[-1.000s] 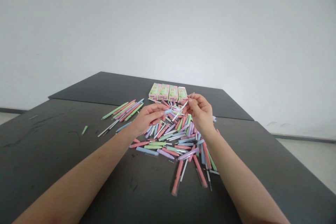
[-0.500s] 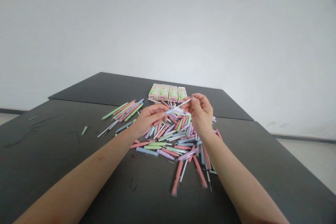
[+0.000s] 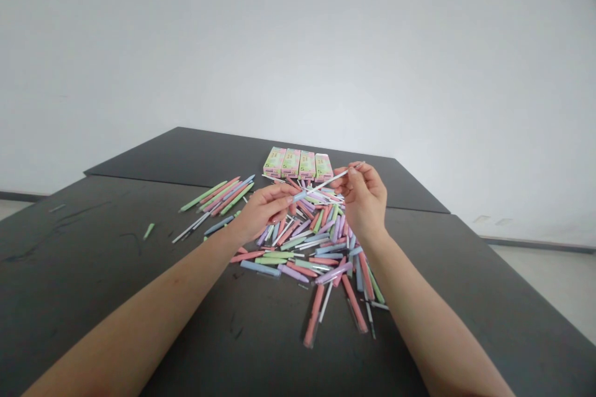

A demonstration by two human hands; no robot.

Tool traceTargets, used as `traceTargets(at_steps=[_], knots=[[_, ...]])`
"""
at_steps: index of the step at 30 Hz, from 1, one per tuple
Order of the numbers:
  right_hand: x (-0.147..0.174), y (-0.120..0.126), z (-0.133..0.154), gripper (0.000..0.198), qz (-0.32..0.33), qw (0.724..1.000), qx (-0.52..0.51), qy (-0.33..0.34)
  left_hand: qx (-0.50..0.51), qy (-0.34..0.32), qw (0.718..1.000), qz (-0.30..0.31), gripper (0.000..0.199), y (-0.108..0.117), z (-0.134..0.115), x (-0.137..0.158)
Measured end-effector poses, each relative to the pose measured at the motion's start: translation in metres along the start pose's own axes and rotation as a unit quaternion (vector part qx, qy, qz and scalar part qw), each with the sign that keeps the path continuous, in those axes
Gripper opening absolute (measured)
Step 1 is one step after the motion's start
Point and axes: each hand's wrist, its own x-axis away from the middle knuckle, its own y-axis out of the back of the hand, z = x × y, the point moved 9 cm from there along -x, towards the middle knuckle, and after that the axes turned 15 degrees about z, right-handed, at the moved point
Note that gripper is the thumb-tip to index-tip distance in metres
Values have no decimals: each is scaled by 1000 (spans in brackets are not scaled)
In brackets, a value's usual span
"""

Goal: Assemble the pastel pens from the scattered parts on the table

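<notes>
L hand (image 3: 267,208): pinching blue pen barrel (image 3: 299,196) over pen-parts pile (image 3: 293,244).
R hand (image 3: 363,195): gripping far end of white refill (image 3: 328,182), drifted right vs 1 s ago.
Refill + barrel: now approx. in line, apparently meeting, prob. mid-joining; depth can't tell.

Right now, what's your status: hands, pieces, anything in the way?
Left fingers pinching blue barrel. Right fingers gripping white stick, one end at the barrel. Pen pile below, nothing visibly blocking.

1 head camera looks down across the table (image 3: 242,353).
</notes>
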Motion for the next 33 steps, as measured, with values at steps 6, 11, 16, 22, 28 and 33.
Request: traceTargets(at_steps=[6,11,16,22,28,33], knots=[[-1,-3,-8,16,9,999,-32,-4,-3,-4,1000,2,20,-1,-2,-1],[2,-9,-21,19,17,998,-62,-26,-12,-3,1000,1,23,-5,-4,-2],[9,-22,-40,20,48,992,-92,-69,-33,19,999,-5,28,-5,-3,-2],[13,-27,-52,19,73,988,-104,-93,-73,61,995,-28,40,2,5,1],[13,-29,-53,17,116,984,-87,-100,-92,71,993,-21,46,2,8,2],[12,-34,-47,18,140,982,-73,-104,-41,74,996,-18,45,3,12,2]])
